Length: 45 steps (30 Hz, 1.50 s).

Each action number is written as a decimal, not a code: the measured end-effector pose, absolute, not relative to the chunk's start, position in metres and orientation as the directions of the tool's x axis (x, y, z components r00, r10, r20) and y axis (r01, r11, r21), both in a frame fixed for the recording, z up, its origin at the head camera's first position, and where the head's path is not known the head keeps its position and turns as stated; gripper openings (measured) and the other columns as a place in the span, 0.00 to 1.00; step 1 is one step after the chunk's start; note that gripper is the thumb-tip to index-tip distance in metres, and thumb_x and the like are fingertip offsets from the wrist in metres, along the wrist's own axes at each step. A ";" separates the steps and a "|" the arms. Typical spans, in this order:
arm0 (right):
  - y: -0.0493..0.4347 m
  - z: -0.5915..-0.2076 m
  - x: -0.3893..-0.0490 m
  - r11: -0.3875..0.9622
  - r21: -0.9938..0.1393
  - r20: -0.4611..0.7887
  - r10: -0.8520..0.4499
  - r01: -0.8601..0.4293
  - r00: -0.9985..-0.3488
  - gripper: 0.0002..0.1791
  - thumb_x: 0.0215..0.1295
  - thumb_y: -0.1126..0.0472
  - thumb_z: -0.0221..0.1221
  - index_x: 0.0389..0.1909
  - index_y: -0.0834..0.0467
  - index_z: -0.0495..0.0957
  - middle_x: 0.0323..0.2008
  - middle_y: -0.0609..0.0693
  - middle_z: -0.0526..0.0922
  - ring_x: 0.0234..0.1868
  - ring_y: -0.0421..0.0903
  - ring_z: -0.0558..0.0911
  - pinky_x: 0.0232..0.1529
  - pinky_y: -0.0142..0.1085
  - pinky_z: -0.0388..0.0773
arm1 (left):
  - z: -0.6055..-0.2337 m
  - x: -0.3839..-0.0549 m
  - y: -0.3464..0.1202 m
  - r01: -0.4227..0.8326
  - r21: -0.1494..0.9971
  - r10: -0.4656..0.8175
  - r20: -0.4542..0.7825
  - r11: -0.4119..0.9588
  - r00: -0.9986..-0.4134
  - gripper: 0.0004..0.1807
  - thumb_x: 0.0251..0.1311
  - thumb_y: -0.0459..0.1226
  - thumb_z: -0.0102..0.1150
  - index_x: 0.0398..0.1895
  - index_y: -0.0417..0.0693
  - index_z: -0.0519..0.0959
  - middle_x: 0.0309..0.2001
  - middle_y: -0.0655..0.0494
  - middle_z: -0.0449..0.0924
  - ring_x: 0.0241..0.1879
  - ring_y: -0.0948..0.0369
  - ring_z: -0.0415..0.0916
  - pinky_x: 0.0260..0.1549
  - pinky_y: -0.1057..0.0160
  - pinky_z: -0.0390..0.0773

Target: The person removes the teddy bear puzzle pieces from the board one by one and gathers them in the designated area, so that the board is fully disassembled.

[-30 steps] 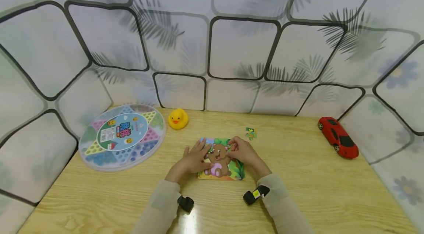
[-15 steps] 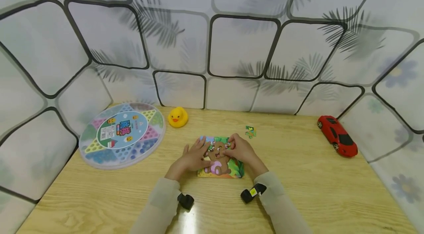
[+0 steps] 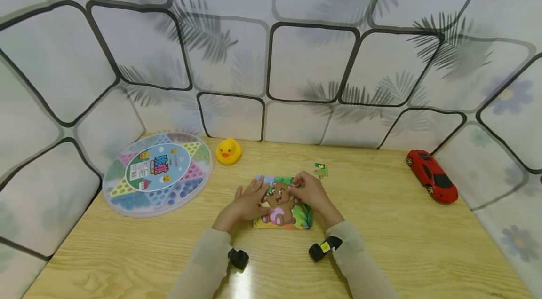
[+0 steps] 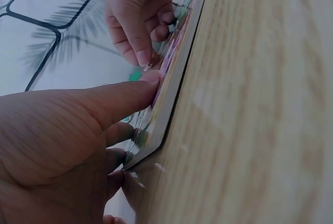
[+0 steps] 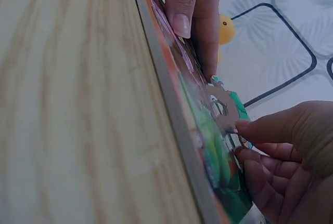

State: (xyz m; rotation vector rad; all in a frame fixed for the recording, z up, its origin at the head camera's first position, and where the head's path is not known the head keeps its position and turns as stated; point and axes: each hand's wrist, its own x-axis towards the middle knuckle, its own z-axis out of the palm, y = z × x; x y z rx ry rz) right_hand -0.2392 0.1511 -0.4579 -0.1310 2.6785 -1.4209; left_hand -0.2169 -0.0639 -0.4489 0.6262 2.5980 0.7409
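A bear jigsaw puzzle lies flat at the middle of the table, showing a brown bear on green leaves. My left hand rests on its left part with fingers extended, the thumb lying across the bear. At the upper right of the puzzle, my right hand pinches a puzzle piece between thumb and fingers. Brown with a green edge and part of the bear's face, this piece stands tilted up from the board in the right wrist view. Beyond the right hand lies a small green loose puzzle piece.
On the left is a round Chinese checkers board under a clear cover. A yellow rubber duck sits behind the puzzle, and a red toy car stands far right. Patterned cloth walls edge the wooden table.
My right hand shifts slightly over the puzzle's upper right, its fingers working at the piece. The left hand stays in place.
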 end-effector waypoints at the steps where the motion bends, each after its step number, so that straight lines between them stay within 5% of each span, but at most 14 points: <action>1: 0.151 -0.458 -0.239 0.549 -0.835 -0.045 -0.120 -0.029 -0.992 0.08 0.58 0.66 0.65 0.33 0.61 0.74 0.28 0.51 0.78 0.19 0.42 0.77 0.20 0.32 0.75 | -0.449 -0.217 -0.064 0.313 0.564 0.504 -0.221 0.764 -0.835 0.41 0.63 0.50 0.55 0.74 0.43 0.52 0.75 0.45 0.36 0.74 0.50 0.31 0.64 0.36 0.32; 11: 0.151 -0.460 -0.240 0.370 -0.929 -0.063 -0.139 0.007 -0.988 0.05 0.60 0.71 0.61 0.34 0.67 0.74 0.25 0.55 0.81 0.19 0.42 0.79 0.20 0.34 0.78 | -0.453 -0.218 -0.065 0.309 0.543 0.490 -0.226 0.781 -0.842 0.41 0.64 0.51 0.55 0.74 0.44 0.51 0.75 0.45 0.36 0.74 0.51 0.31 0.64 0.36 0.33; 20: 0.151 -0.462 -0.241 0.398 -0.918 -0.061 -0.117 0.009 -0.991 0.03 0.61 0.72 0.59 0.33 0.66 0.73 0.24 0.53 0.82 0.19 0.42 0.80 0.20 0.34 0.78 | -0.452 -0.219 -0.064 0.311 0.549 0.494 -0.222 0.776 -0.841 0.41 0.63 0.50 0.55 0.74 0.44 0.51 0.75 0.45 0.36 0.74 0.50 0.31 0.64 0.36 0.33; 26: 0.156 -0.464 -0.245 0.275 -0.958 -0.122 -0.145 0.079 -0.982 0.03 0.62 0.74 0.57 0.34 0.68 0.72 0.24 0.55 0.82 0.19 0.41 0.80 0.20 0.33 0.77 | -0.448 -0.218 -0.063 0.311 0.559 0.499 -0.220 0.769 -0.838 0.41 0.63 0.50 0.56 0.74 0.44 0.51 0.75 0.45 0.36 0.74 0.50 0.31 0.64 0.36 0.32; 34: 0.173 -0.463 -0.248 0.167 -0.982 -0.120 -0.202 0.086 -0.972 0.05 0.64 0.73 0.55 0.37 0.72 0.72 0.25 0.54 0.82 0.24 0.41 0.83 0.27 0.30 0.79 | -0.449 -0.217 -0.060 0.322 0.555 0.506 -0.214 0.767 -0.836 0.41 0.63 0.49 0.56 0.74 0.44 0.52 0.75 0.44 0.36 0.74 0.49 0.32 0.64 0.36 0.32; 45: 0.217 -0.465 -0.250 -0.058 -0.997 -0.055 -0.060 0.059 -0.997 0.07 0.62 0.72 0.58 0.38 0.72 0.75 0.26 0.50 0.82 0.25 0.40 0.82 0.27 0.27 0.78 | -0.450 -0.218 -0.062 0.309 0.560 0.499 -0.223 0.769 -0.838 0.41 0.64 0.49 0.55 0.74 0.44 0.51 0.75 0.45 0.35 0.74 0.50 0.31 0.64 0.36 0.32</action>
